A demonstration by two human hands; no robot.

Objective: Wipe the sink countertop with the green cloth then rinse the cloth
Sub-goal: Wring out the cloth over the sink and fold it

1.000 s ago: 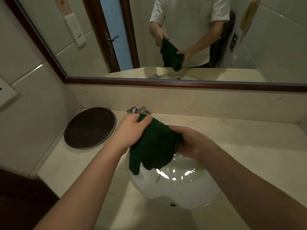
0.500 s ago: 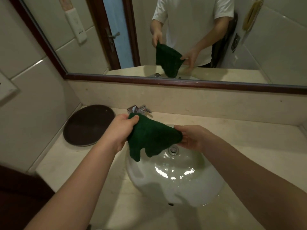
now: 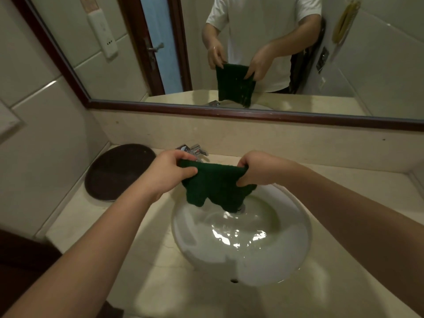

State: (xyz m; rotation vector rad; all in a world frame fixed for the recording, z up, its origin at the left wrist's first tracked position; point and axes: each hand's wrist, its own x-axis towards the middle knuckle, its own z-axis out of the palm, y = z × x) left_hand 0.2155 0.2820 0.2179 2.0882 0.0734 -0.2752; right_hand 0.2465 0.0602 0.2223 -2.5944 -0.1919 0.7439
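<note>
Since the earlier frame the two hands have drawn apart, and the green cloth [image 3: 215, 187], which was bunched between them, now hangs spread out by its upper edge. The left hand [image 3: 169, 173] pinches the cloth's left top corner, thumb on the near side and fingers curled over the far side. The right hand [image 3: 259, 171] grips the right top corner the same way, knuckles up. Both forearms reach in from the bottom edge of the view and converge over the sink basin [image 3: 300, 216], wrists roughly level. The cloth is held in the air above the back half of the basin, near the rear edge of the countertop [image 3: 344, 180], and its ragged lower edge dangles just over the drain [image 3: 241, 208], which it partly hides. Whether that edge touches the basin cannot be told. The faucet [image 3: 195, 150] stands behind the left hand, which covers most of it, so the spout is not visible. Water lies glinting in the bowl. A round dark tray [image 3: 114, 171] sits at the back left corner of the countertop, against the wall. The mirror [image 3: 378, 65] above shows the person's torso and both hands holding the cloth flat. The fingertips on the far side of the cloth are hidden in the direct view.
</note>
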